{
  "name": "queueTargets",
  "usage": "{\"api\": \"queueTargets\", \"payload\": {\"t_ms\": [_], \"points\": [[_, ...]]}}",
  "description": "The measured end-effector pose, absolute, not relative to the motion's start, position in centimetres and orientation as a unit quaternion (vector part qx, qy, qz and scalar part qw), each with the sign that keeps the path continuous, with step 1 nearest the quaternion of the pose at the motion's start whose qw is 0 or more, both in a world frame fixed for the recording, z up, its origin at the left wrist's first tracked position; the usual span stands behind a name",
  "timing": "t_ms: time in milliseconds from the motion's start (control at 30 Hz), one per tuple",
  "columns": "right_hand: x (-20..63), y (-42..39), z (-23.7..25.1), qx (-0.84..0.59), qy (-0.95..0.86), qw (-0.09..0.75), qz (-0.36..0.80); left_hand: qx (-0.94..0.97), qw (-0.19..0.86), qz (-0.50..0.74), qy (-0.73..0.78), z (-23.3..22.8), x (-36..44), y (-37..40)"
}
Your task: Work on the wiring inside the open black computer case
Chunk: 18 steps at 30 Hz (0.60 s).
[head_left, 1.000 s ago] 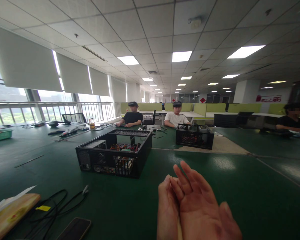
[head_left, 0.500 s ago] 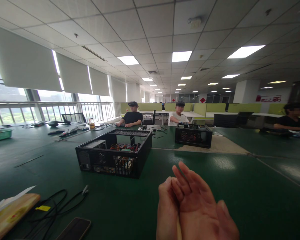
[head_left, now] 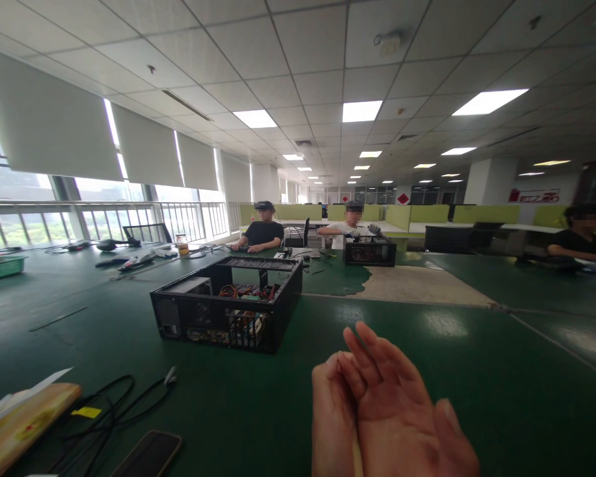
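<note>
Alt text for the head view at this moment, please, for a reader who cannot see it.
The person's left hand and right hand are pressed together, empty, above a green table. An open black computer case sits beyond them; black cables and a phone lie at lower left. Other people sit at the far side.

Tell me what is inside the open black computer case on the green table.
Inside the computer case, red and orange wires and a grey box show. The near wall hides whatever lies lower down.

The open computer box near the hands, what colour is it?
The open metal computer case is black, with red and orange wires inside. The head view shows it best.
</note>
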State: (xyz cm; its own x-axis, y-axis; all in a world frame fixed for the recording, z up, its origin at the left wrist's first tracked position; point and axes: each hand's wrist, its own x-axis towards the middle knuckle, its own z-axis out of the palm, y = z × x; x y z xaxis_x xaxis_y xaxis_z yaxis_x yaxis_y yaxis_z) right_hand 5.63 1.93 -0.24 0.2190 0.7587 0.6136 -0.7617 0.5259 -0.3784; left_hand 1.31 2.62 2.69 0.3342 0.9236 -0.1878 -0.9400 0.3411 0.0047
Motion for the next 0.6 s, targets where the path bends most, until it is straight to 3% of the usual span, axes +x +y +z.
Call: {"api": "queueTargets", "payload": {"t_ms": [300, 600], "points": [[5.8, 2.0, -0.4, 0.019, -0.399, 0.765, 0.506, -0.043, 0.834, 0.549, 0.033, 2.9, 1.3, 2.5], [5.6, 1.7, -0.2, 0.007, -0.377, 0.776, 0.506, 0.117, 0.808, 0.572, 0.08, 1.2, 0.8, 2.6]]}}
